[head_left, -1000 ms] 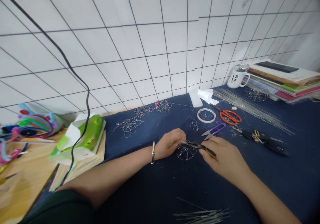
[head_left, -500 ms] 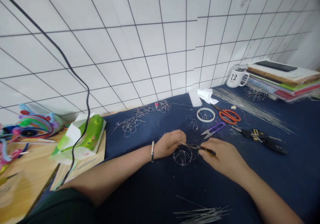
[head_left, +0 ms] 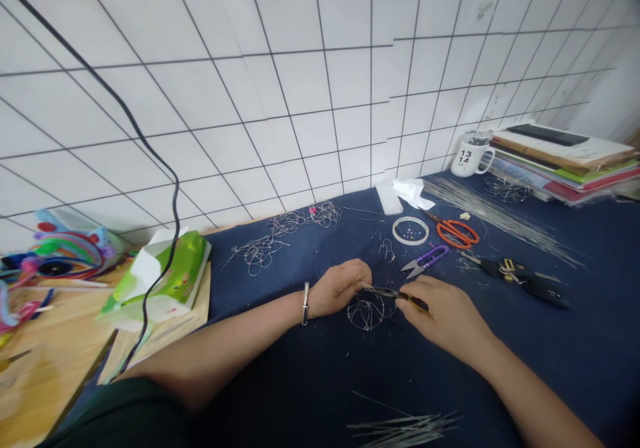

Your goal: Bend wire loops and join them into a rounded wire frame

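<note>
My left hand (head_left: 343,288) pinches the upper edge of a round wire frame (head_left: 366,313), bent from thin silvery wire into curved loops. In my right hand (head_left: 440,307) is a pair of pliers (head_left: 413,301) with dark jaws and yellowish handles. Its jaws point left and meet the wire close to my left fingertips; the exact contact is too small to make out. The wire frame hangs or rests just below the jaws, over the dark blue cloth (head_left: 300,381). Purple thread snips (head_left: 427,260) lie beyond my right hand.
Orange-handled scissors (head_left: 457,233), a white ring dish (head_left: 410,231) with beads and black-handled cutters (head_left: 525,281) lie behind the hands. Finished-looking wire shapes (head_left: 260,255) lie left. Straight wires (head_left: 405,428) lie in front, more (head_left: 500,218) at back right. A mug (head_left: 470,155) stands near stacked books (head_left: 565,161).
The view has shifted very slightly. Both hands keep their places at the wire frame, the pliers still at the wire by my left fingertips.
</note>
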Available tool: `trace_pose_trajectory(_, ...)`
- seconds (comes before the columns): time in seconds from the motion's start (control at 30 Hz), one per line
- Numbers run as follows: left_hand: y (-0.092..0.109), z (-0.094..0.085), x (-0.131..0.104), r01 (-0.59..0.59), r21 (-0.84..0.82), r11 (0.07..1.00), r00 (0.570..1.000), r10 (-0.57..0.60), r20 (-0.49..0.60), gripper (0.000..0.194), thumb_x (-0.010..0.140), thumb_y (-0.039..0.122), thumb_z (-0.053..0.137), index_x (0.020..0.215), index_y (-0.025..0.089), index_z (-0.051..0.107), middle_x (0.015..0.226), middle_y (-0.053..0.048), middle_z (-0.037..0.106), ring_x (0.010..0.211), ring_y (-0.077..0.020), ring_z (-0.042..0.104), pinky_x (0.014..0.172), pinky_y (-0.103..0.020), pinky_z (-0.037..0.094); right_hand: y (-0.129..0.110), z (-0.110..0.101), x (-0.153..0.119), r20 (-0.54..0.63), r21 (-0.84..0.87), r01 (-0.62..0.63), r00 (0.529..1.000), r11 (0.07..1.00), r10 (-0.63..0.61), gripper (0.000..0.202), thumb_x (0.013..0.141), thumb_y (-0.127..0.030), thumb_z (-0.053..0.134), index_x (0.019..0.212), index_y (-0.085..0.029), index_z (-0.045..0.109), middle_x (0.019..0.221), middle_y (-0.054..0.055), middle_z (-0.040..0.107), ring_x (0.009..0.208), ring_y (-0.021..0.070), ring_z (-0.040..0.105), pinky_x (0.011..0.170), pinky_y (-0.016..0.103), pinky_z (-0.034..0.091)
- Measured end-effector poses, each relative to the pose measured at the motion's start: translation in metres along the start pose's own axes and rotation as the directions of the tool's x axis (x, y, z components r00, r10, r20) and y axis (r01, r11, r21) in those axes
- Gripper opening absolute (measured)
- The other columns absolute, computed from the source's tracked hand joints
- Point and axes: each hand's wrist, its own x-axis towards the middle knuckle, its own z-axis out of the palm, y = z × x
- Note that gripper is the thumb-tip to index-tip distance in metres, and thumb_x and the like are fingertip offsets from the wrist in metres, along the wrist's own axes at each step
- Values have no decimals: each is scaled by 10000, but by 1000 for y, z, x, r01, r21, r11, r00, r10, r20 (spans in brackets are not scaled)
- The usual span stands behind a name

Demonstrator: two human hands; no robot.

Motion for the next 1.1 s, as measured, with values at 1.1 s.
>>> trace_pose_trajectory(1.1,2,1,-1,14,8,1000,1000,-14,18,121,865,154,369,813,149,478,791,-49,522,783,-127,497,739,-261,426,-2,-5,1,118,16,-24,993,1000,22,227,834,-341,410,707,-210,544,694,6,555,656,139,519,600,256,355)
